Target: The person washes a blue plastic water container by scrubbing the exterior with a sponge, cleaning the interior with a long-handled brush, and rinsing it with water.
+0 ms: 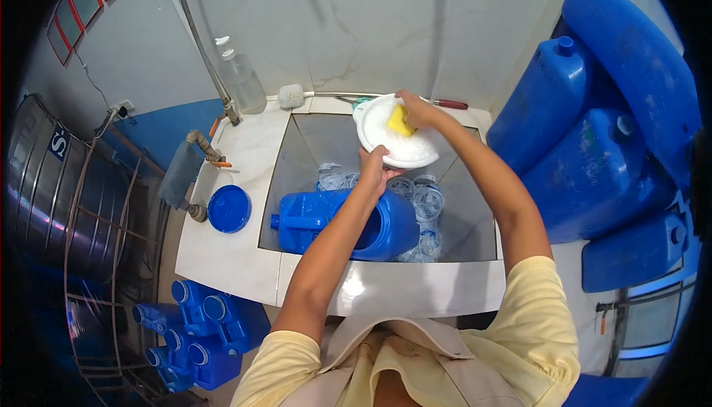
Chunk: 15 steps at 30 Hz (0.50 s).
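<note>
My left hand grips the near rim of a white dish and holds it tilted above the sink. White suds cover much of its inside. In my right hand is a yellow sponge, pressed against the inside of the dish. Below my left forearm, a blue jug lies on its side across the sink, a wide round opening showing. Several clear plastic containers sit in the sink beside and behind the jug; their exact kind is hard to make out.
On the left counter lies a round blue lid, near a pipe with a tap. A clear pump bottle, a white-headed brush and a red-handled tool line the back. Large blue jugs crowd the right; smaller jugs stand lower left.
</note>
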Each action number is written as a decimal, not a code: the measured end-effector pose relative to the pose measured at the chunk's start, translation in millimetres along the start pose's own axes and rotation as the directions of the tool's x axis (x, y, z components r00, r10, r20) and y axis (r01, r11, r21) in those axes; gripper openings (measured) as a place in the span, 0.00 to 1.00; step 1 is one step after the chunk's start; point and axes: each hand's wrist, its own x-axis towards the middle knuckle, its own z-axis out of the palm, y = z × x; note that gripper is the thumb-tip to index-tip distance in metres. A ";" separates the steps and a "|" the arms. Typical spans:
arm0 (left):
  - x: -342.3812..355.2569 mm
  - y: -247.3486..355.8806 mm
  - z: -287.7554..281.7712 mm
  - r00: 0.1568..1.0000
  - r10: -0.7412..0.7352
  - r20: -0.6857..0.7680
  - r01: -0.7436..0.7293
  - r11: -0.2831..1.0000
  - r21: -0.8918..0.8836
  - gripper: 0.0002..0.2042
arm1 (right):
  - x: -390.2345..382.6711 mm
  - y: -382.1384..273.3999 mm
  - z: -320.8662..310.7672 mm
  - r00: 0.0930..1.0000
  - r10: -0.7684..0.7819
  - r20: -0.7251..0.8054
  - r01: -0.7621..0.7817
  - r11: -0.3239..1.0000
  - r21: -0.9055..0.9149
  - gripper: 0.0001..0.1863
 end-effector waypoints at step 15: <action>-16.6 124.1 -112.6 0.892 0.258 -0.370 -0.230 0.966 0.119 0.23 | 52.8 -136.9 50.3 0.903 -0.209 -0.377 0.338 0.885 0.319 0.23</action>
